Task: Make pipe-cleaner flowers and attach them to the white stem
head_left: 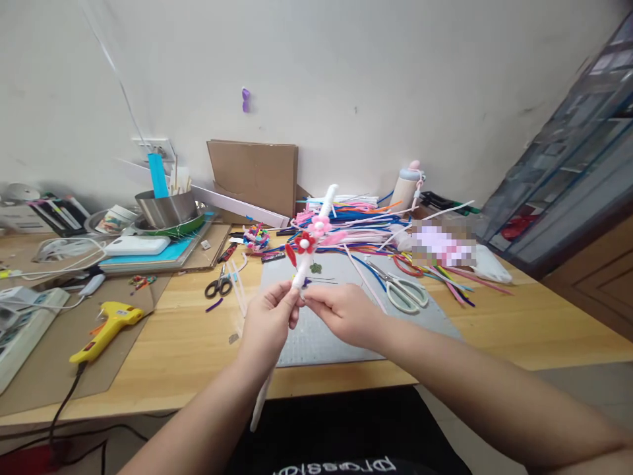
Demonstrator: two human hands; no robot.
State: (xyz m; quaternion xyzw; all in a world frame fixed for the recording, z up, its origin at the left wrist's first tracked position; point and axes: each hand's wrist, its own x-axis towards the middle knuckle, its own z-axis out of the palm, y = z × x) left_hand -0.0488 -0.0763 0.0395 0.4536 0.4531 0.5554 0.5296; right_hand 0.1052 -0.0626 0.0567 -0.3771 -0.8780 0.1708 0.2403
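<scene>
My left hand (267, 323) is closed around a white fuzzy band (299, 277), gripping it about midway. The band slants up and away above the fist, and its lower end hangs below the hand over my lap. A red flower (304, 243) and a pink flower (319, 226), both with white centres, sit on its upper part. Red and pink petal shapes stick out at the sides. My right hand (349, 313) has its fingers pinched together close to the left fingertips; whatever is between them is too small to make out. A green leaf-like piece (315, 268) lies just beyond on the mat.
The grey cutting mat (316, 343) bears white-handled scissors (406, 293). Many coloured pipe cleaners (356, 231) are heaped behind. Black-handled scissors (218, 285) and a yellow glue gun (106, 330) with its cord lie to the left. A bottle (406, 190) stands by the wall.
</scene>
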